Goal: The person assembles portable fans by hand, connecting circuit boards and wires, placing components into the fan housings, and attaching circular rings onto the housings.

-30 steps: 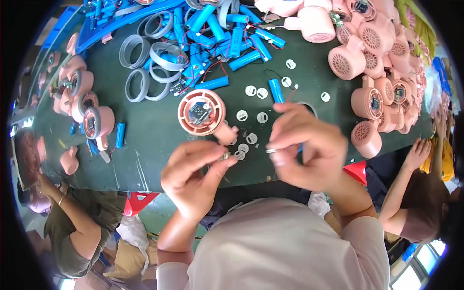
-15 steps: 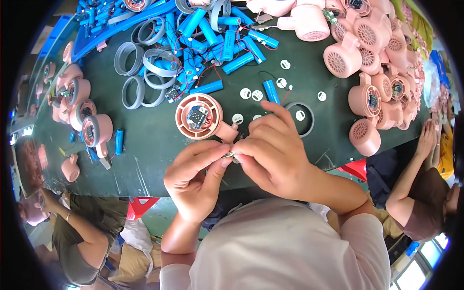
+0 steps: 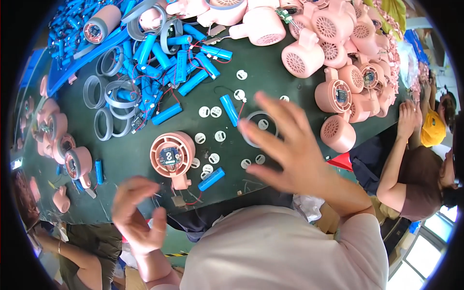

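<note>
My left hand (image 3: 137, 215) is open at the table's near edge, fingers curved and thumb apart, with nothing in it. My right hand (image 3: 292, 150) spreads its fingers above the table, empty, nearest to a grey ring (image 3: 248, 138) partly covered by it. Between the hands lies a round pink fan housing (image 3: 154, 153), its open face up, showing a small circuit board (image 3: 169, 156). A blue cylindrical battery (image 3: 211, 179) with a red wire rests beside the housing's handle (image 3: 181, 182). Another blue battery (image 3: 229, 110) lies near the ring. Several round white stickers (image 3: 220, 136) are scattered around.
Blue batteries (image 3: 181, 66) and grey rings (image 3: 94, 92) are heaped at the back left, beside a blue tray (image 3: 83, 66). Pink fan housings (image 3: 303, 58) pile up along the right; more (image 3: 79, 162) stand at left. Other people's arms (image 3: 394, 162) show at both sides.
My hands were together, pinching something small by the housing's handle; now they are apart and open. The view has shifted, and a blue battery shows beside the handle.
</note>
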`<action>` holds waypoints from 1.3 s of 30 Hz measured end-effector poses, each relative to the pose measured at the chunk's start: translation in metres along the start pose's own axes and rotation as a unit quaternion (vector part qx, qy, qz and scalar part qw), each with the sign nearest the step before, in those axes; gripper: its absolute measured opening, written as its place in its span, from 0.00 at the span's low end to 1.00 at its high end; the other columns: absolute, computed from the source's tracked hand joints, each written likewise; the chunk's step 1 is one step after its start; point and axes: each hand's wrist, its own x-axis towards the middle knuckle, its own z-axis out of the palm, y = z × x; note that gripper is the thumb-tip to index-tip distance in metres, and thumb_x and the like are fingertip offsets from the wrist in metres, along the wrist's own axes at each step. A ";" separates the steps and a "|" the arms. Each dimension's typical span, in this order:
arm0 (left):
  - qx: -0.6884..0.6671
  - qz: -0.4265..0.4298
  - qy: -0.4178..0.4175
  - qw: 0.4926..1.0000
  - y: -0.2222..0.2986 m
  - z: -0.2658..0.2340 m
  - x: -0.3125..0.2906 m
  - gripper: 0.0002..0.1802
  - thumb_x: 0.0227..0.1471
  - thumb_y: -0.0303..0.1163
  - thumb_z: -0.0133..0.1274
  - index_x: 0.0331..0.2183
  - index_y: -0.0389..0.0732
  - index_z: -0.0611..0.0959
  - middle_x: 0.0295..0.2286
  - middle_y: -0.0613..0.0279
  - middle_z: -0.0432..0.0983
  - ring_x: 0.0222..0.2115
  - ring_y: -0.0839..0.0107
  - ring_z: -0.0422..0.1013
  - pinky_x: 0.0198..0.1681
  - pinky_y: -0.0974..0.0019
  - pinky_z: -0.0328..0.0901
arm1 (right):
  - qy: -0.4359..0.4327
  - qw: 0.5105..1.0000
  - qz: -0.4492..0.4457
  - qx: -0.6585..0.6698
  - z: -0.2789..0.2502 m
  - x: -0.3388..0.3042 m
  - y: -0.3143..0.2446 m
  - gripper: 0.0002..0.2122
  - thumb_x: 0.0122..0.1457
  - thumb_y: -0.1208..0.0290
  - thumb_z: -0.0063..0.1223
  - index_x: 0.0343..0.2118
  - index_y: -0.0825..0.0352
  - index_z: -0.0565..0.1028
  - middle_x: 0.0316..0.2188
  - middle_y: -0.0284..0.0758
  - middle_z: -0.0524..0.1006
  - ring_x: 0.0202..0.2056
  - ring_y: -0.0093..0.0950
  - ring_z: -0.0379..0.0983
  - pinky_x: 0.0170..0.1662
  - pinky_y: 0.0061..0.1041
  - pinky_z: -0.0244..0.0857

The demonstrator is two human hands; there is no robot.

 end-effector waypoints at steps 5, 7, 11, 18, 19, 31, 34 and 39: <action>0.159 0.022 0.030 0.987 0.006 0.039 0.024 0.45 0.34 0.31 0.65 0.54 0.33 0.65 0.50 0.47 0.63 0.49 0.56 0.63 0.47 0.60 0.62 | 0.027 0.913 0.090 0.397 0.013 -0.007 0.027 0.30 0.54 0.68 0.59 0.59 0.62 0.60 0.57 0.41 0.63 0.52 0.36 0.63 0.53 0.34 0.60; 0.108 -0.014 0.014 0.994 -0.008 0.053 0.025 0.43 0.34 0.24 0.63 0.54 0.32 0.65 0.50 0.46 0.64 0.47 0.57 0.66 0.50 0.59 0.62 | -0.001 0.666 0.093 0.740 0.009 0.008 0.016 0.31 0.62 0.61 0.48 0.64 0.63 0.48 0.58 0.45 0.61 0.54 0.35 0.63 0.52 0.35 0.60; -0.128 -0.034 0.047 0.990 -0.003 0.067 0.021 0.41 0.35 0.19 0.61 0.53 0.31 0.64 0.50 0.47 0.63 0.48 0.56 0.67 0.52 0.61 0.61 | -0.062 0.518 0.154 0.839 0.013 0.019 0.008 0.34 0.62 0.49 0.39 0.64 0.61 0.43 0.59 0.55 0.57 0.53 0.45 0.63 0.48 0.35 0.64; -0.312 -0.072 0.100 0.942 -0.004 0.064 0.019 0.51 0.33 0.18 0.67 0.57 0.44 0.57 0.55 0.44 0.56 0.51 0.52 0.65 0.49 0.57 0.69 | -0.097 0.526 0.128 0.835 0.019 0.025 0.006 0.30 0.63 0.51 0.34 0.64 0.60 0.45 0.59 0.55 0.57 0.54 0.44 0.63 0.48 0.34 0.63; -0.300 -0.088 0.092 0.945 -0.004 0.063 0.021 0.52 0.33 0.18 0.68 0.57 0.44 0.57 0.56 0.43 0.56 0.51 0.55 0.65 0.47 0.58 0.71 | -0.098 0.526 0.129 0.835 0.019 0.026 0.006 0.30 0.63 0.51 0.34 0.64 0.60 0.45 0.59 0.55 0.57 0.54 0.44 0.63 0.48 0.34 0.63; -0.432 -0.116 0.077 0.891 0.011 0.072 0.019 0.60 0.29 0.14 0.66 0.61 0.39 0.50 0.59 0.46 0.51 0.56 0.57 0.60 0.55 0.56 0.63 | -0.033 0.546 0.087 0.833 0.033 0.028 -0.006 0.27 0.59 0.72 0.50 0.60 0.65 0.56 0.53 0.43 0.63 0.51 0.32 0.64 0.47 0.30 0.64; -0.454 -0.110 0.039 0.883 0.009 0.077 0.019 0.65 0.26 0.18 0.71 0.62 0.37 0.48 0.59 0.50 0.50 0.57 0.59 0.58 0.57 0.55 0.60 | 0.111 0.750 0.020 0.651 0.046 0.034 -0.017 0.19 0.51 0.79 0.61 0.47 0.69 0.72 0.47 0.38 0.69 0.31 0.24 0.73 0.25 0.16 0.64; -0.484 -0.162 0.002 0.860 0.018 0.076 0.015 0.60 0.33 0.23 0.70 0.62 0.40 0.50 0.60 0.51 0.50 0.57 0.62 0.58 0.57 0.58 0.61 | 0.143 0.929 -0.106 0.325 0.029 0.051 -0.025 0.16 0.47 0.74 0.65 0.39 0.74 0.77 0.27 0.38 0.78 0.21 0.22 0.67 0.22 0.19 0.57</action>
